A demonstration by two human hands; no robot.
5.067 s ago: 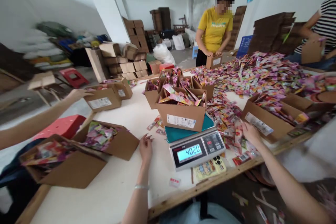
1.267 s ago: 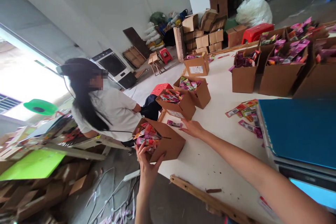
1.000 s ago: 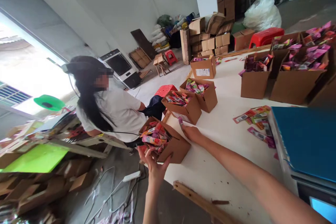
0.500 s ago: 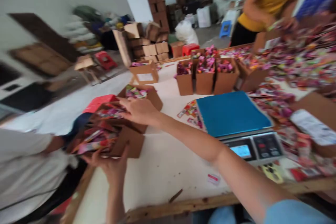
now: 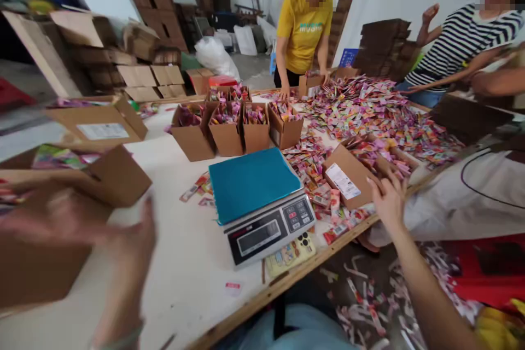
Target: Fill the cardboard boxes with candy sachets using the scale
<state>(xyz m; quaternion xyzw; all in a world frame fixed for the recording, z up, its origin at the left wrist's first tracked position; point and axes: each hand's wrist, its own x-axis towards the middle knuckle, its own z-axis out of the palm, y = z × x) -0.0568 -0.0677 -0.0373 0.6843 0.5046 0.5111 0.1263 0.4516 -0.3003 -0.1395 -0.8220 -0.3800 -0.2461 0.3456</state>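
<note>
My right hand (image 5: pixel 389 205) is at the near edge of a tilted cardboard box (image 5: pixel 355 186) with a white label, its thumb on the outside and its fingers over the rim. Small pink and red sachets (image 5: pixel 381 147) lie in that box. My left hand (image 5: pixel 123 249), blurred by motion, has its fingers spread and nothing in them; it is in front of a cardboard box (image 5: pixel 45 251) at the left. Between my hands stands a weighing scale (image 5: pixel 262 197) with a bare blue platform and a dark display.
Several sachet-filled boxes (image 5: pixel 227 136) stand in a row behind the scale. A sachet heap (image 5: pixel 361 104) spreads over the right of the table. A person in yellow (image 5: pixel 305 27) and one in stripes (image 5: pixel 463 49) stand beyond. A phone (image 5: pixel 291 254) lies under the scale's front edge.
The view has swung right. My right hand has left the boxes at the left and reached the labelled box at the right. My left hand has come off the sachet box.
</note>
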